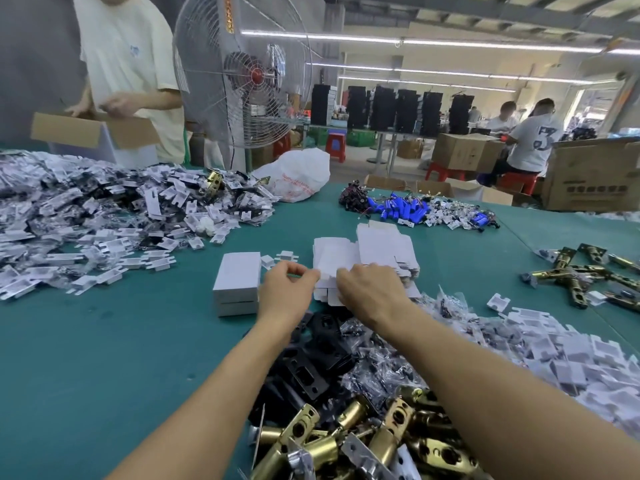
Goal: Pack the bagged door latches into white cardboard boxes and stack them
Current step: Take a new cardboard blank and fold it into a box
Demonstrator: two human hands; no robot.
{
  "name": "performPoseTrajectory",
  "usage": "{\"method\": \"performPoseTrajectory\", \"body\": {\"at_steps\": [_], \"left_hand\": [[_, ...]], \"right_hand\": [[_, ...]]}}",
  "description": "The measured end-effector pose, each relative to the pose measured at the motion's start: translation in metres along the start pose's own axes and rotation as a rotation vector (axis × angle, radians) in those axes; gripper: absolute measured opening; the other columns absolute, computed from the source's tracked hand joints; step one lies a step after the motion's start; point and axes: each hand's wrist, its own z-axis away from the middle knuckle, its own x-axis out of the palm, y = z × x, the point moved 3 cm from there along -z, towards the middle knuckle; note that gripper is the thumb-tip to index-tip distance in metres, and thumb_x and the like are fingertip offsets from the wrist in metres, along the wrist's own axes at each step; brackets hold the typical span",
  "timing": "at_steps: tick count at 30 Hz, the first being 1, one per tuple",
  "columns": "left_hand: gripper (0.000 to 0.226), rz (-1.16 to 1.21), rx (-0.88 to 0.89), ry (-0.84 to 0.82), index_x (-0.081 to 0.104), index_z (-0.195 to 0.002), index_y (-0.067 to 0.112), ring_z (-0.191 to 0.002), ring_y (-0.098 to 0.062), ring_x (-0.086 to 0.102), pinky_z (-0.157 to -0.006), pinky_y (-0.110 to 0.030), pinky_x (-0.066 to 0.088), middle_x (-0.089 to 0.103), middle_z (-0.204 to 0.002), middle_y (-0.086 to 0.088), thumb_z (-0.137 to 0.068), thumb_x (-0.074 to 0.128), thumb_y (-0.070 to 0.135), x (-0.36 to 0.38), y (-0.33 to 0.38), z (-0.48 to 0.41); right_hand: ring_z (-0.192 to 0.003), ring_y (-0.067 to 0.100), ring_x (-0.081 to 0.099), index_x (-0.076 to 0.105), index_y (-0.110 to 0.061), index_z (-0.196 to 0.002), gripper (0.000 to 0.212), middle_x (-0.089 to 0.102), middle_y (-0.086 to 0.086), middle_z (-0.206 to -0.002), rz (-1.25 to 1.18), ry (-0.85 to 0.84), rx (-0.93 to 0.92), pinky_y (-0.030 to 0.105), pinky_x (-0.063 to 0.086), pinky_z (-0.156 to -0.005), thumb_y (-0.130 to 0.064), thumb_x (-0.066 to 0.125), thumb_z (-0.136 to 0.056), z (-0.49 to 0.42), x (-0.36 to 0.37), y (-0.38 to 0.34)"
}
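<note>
Green cloth covers the table (104,358), and both hands work at its middle, where a fanned stack of flat white blanks (374,247) lies within easy reach. The left hand (289,289) pinches the stack's near-left corner between thumb and curled fingers, probably to peel one blank free for folding. The right hand (369,292) lies over the near edge with fingers bent down; its tips are hidden, so I cannot tell whether it grips or only steadies the pile. Just left of the left hand stand two closed boxes (239,278), one on the other, kept close so each new one can be stacked there. The latches (381,441) wait in a brass heap at the near edge between the forearms, beside black plates (311,362), with bagged parts (540,351) spilling off to the right. Open cloth lies left of the boxes and towards the near-left corner, which gives room to fold; the right side is crowded.
</note>
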Motion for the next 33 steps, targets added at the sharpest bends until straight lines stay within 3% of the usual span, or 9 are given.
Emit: {"method": "performPoseTrajectory", "body": {"at_steps": [4,8,10,14,18,21,23,27,33], "left_hand": [[0.051,0.459,-0.412,-0.236,0.054,-0.114,0.012,-0.087,-0.026,0.066,-0.067,-0.038,0.060,0.063,-0.112,-0.014,-0.091,0.064,0.056,0.014,0.010,0.020],[0.086,0.749,-0.578,-0.496,0.057,-0.127,0.009,-0.115,-0.042,0.062,-0.093,-0.054,0.053,0.059,-0.130,-0.027,-0.080,0.052,0.081,0.023,0.016,0.041],[0.090,0.898,-0.517,-0.589,0.069,-0.122,0.007,-0.109,-0.036,0.064,-0.097,-0.047,0.048,0.067,-0.122,-0.023,-0.078,0.049,0.083,0.029,0.027,0.051],[0.071,1.074,-0.479,-0.499,0.073,-0.100,0.009,-0.072,-0.022,0.058,-0.066,-0.030,0.047,0.066,-0.081,-0.011,-0.076,0.057,0.074,0.038,0.038,0.067],[0.096,0.860,-0.325,-0.441,0.051,-0.138,0.016,-0.094,-0.019,0.059,-0.083,-0.037,0.052,0.058,-0.105,-0.009,-0.061,0.075,0.069,0.039,0.040,0.076],[0.116,0.691,-0.132,-0.396,0.029,-0.145,0.044,-0.118,-0.027,0.061,-0.103,-0.056,0.048,0.056,-0.131,-0.011,-0.045,0.084,0.061,0.040,0.038,0.081],[0.118,0.535,0.090,-0.319,0.019,-0.138,0.063,-0.112,-0.021,0.067,-0.101,-0.050,0.050,0.057,-0.130,-0.005,-0.043,0.088,0.057,0.034,0.038,0.082],[0.132,0.076,0.455,-0.202,0.000,-0.147,0.061,-0.100,-0.001,0.064,-0.083,-0.025,0.051,0.054,-0.119,0.015,-0.046,0.086,0.063,0.026,0.037,0.084],[0.129,-0.146,0.558,-0.138,0.007,-0.151,0.055,-0.096,-0.008,0.064,-0.084,-0.042,0.057,0.058,-0.114,0.017,-0.055,0.091,0.042,0.022,0.043,0.091]], "right_hand": [[-0.070,0.037,0.057,0.049,-0.015,-0.096,0.007,0.065,0.012,-0.087,-0.114,0.212,0.145,0.033,0.028,-0.051,-0.021,0.046,-0.099,0.023,-0.044,0.013],[-0.064,0.033,0.050,0.043,-0.017,-0.097,0.006,0.061,0.007,-0.080,-0.370,0.243,-0.058,0.041,0.042,-0.053,-0.022,0.043,-0.100,0.074,-0.063,0.012],[-0.074,0.026,0.057,0.042,-0.022,-0.097,0.006,0.063,0.002,-0.089,-0.495,0.150,-0.198,0.045,0.047,-0.064,-0.023,0.046,-0.101,0.098,-0.063,0.007],[-0.108,0.005,0.062,0.053,-0.034,-0.099,0.003,0.065,-0.011,-0.125,-0.843,0.004,-0.165,0.036,0.052,-0.093,-0.035,0.055,-0.098,0.122,-0.053,0.018],[-0.100,-0.003,0.064,0.065,-0.033,-0.100,0.030,0.069,-0.020,-0.105,-1.047,0.058,-0.065,0.032,0.056,-0.088,-0.059,0.057,-0.087,0.129,-0.049,0.023],[-0.093,-0.002,0.067,0.064,-0.036,-0.101,0.026,0.069,-0.022,-0.099,-1.190,0.228,0.042,0.019,0.054,-0.078,-0.058,0.055,-0.091,0.127,-0.047,0.024],[-0.095,0.001,0.067,0.061,-0.039,-0.106,0.023,0.069,-0.019,-0.103,-1.293,0.344,0.137,0.020,0.053,-0.077,-0.056,0.055,-0.091,0.125,-0.047,0.028],[-0.099,0.011,0.070,0.053,-0.046,-0.123,0.042,0.066,-0.014,-0.113,-1.496,0.425,0.199,0.034,0.059,-0.079,-0.054,0.061,-0.082,0.120,-0.054,0.030],[-0.068,0.019,0.074,0.048,-0.044,-0.133,0.057,0.066,0.002,-0.105,-1.442,0.651,0.276,0.027,0.059,-0.058,-0.012,0.070,-0.090,0.124,-0.062,0.029]]}}
